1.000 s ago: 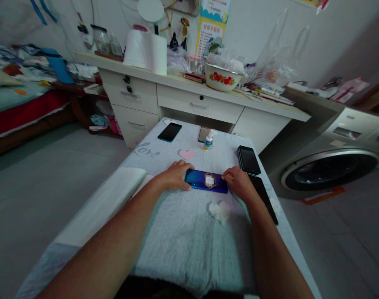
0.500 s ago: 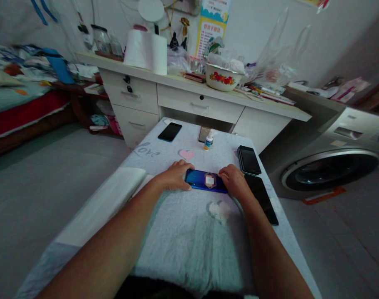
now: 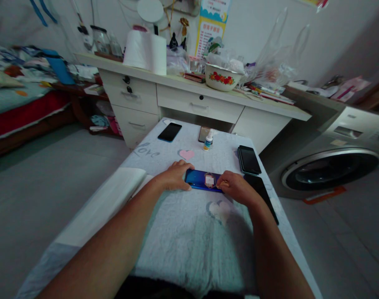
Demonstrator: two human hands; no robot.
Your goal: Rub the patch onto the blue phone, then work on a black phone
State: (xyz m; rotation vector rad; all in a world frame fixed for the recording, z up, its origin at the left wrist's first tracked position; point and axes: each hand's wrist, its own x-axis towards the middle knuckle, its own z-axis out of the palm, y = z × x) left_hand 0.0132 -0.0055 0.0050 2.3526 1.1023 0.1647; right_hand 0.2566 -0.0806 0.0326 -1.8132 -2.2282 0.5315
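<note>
A blue phone (image 3: 199, 179) lies face down across a table covered with a pale towel (image 3: 189, 232). A small white-and-red sticker (image 3: 210, 179) sits on its back. My left hand (image 3: 173, 176) grips the phone's left end, fingers curled over its top edge. Over the phone's right end lies my right hand (image 3: 236, 187), fingers closed in a pinch right next to the sticker. What the pinch holds is too small to name.
Two black phones (image 3: 248, 160) lie at the right edge, another black phone (image 3: 170, 131) at the far left. A small dropper bottle (image 3: 208, 141) stands beyond the blue phone. A cluttered white desk (image 3: 195, 97), a washing machine (image 3: 333, 162) and a bed (image 3: 18, 95) surround the table.
My right hand has slid left along the blue phone, from its right end up to the sticker. The left hand and the phone have stayed put.
</note>
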